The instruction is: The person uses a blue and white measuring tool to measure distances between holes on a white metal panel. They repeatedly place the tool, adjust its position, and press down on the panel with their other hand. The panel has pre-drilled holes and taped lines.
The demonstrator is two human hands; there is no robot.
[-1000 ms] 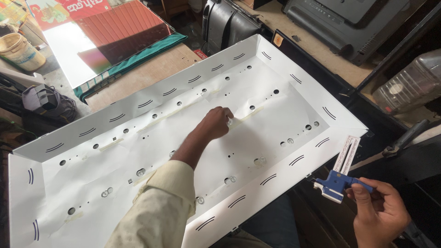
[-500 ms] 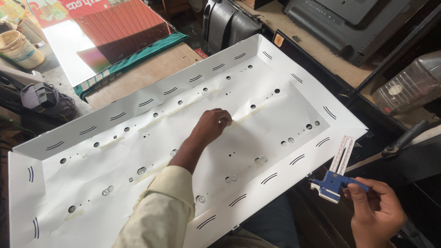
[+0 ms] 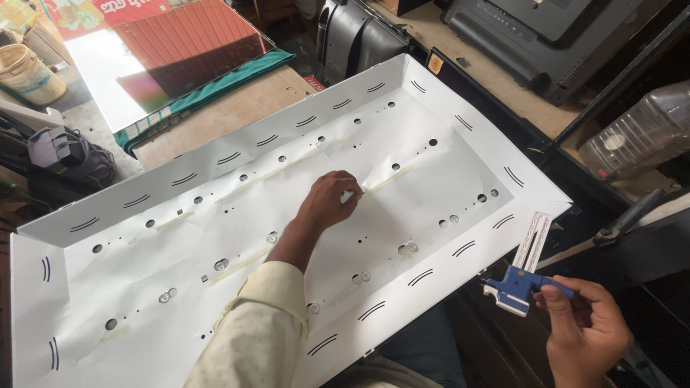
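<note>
Two hands busy | your left hand (image 3: 332,200) pinches a small lens, probably, on the white panel (image 3: 460,154) | right hand (image 3: 586,330) grips blue tool (image 3: 519,284) | press squarely, steady.

The middle of the white tray panel (image 3: 215,237) lies open, studded only with low round lenses (image 3: 272,237). Its raised sloping walls hem it in. At lower right, the right hand (image 3: 586,332) and blue tool (image 3: 519,286) crowd the gap beside the panel.
</note>
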